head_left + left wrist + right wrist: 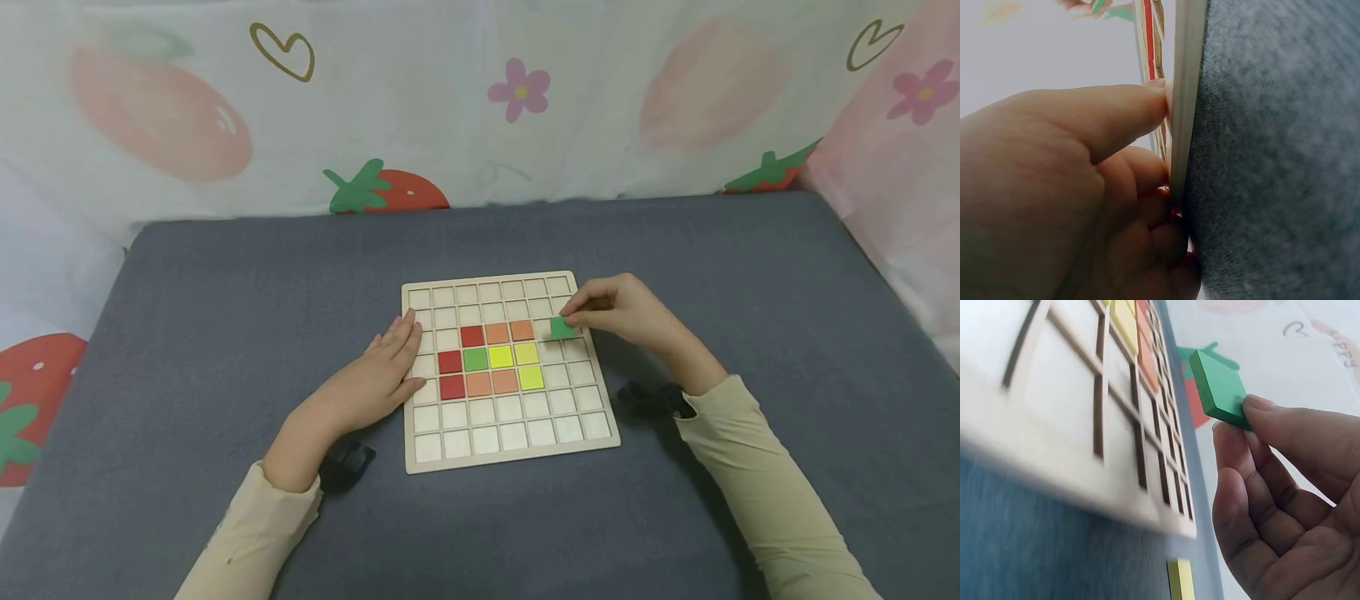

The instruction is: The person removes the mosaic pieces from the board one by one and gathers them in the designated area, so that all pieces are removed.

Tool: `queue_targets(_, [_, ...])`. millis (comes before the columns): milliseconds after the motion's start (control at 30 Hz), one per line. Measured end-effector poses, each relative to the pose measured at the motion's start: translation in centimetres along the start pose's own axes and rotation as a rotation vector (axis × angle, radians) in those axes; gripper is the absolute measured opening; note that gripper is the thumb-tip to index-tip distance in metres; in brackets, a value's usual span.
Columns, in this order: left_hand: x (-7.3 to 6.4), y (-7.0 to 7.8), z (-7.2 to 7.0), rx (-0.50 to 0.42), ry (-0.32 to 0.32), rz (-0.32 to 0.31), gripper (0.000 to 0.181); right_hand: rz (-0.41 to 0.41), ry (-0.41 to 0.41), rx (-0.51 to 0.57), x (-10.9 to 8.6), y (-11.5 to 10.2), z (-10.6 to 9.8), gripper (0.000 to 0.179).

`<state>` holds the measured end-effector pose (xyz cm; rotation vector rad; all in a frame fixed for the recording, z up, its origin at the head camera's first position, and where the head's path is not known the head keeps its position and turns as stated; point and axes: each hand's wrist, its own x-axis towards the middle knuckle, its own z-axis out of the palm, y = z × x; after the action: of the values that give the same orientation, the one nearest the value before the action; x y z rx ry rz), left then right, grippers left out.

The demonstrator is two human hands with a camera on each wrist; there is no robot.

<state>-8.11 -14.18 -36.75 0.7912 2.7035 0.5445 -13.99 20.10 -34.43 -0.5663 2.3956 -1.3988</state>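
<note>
A pale wooden grid board lies on the table, with coloured square tiles in its middle rows. Three red tiles stand at the left of the group, a green tile beside them, then orange tiles and yellow tiles. Thumb and fingers of my right hand pinch a green square tile, tilted above the board's right side. My left hand rests on the board's left edge with fingers extended; its thumb touches the rim in the left wrist view.
A grey cloth covers the table. In the right wrist view a yellow piece shows beyond the board's edge. Behind the table hangs a pale curtain printed with fruit and flowers. Black wrist bands sit at the sleeves.
</note>
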Motion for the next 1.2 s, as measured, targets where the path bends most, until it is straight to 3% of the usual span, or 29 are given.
queue_targets(533, [0.0,0.2,-0.1,-0.009,-0.005,-0.009,0.068,0.04,0.095,-0.061,-2.4,2.2,-2.5,0.014])
queue_targets(1200, [0.1,0.0,0.0,-0.009,-0.014,-0.022,0.069,0.131,0.061,-0.14,-2.2,3.4,-3.9,0.014])
